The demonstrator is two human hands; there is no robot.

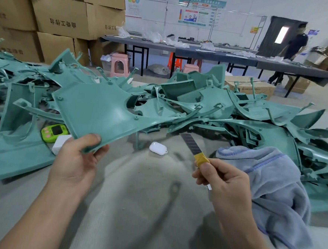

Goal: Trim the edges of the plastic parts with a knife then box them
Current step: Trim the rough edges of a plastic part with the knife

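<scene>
Teal plastic mouldings lie heaped across the grey work surface in a loose pile [209, 108] that runs from the far left to the far right. The left hand [78, 160] pinches the near corner of one large flat teal panel [101, 111], thumb on top and fingers curled beneath, holding it lifted and tilted over the surface. The right hand [225, 180] is closed around a utility knife [196, 148]; its segmented dark blade sticks up and away from the yellow collar at the fingertips, its tip just below the panel's lower edge, without visible contact. A grey-blue towel [272, 184] lies bunched just right of that hand, partly over the mouldings. Between the hands, a small white case [158, 148] rests on the surface, and a lime-green timer [54, 132] with a white block [59, 143] beside it sits under the held panel at left. Stacked brown cartons [56, 13] fill the upper left; their printing is mirrored and not legible to me, and what they hold cannot be seen. Another carton [250, 87] lies beyond the pile. Farther back, long dark counters [214, 53] carry clear bags and small parts, with pink stools [120, 65] below. Wall posters [201, 11] are too blurred to read. A person in dark clothes [294, 48] stands near a dark door.
</scene>
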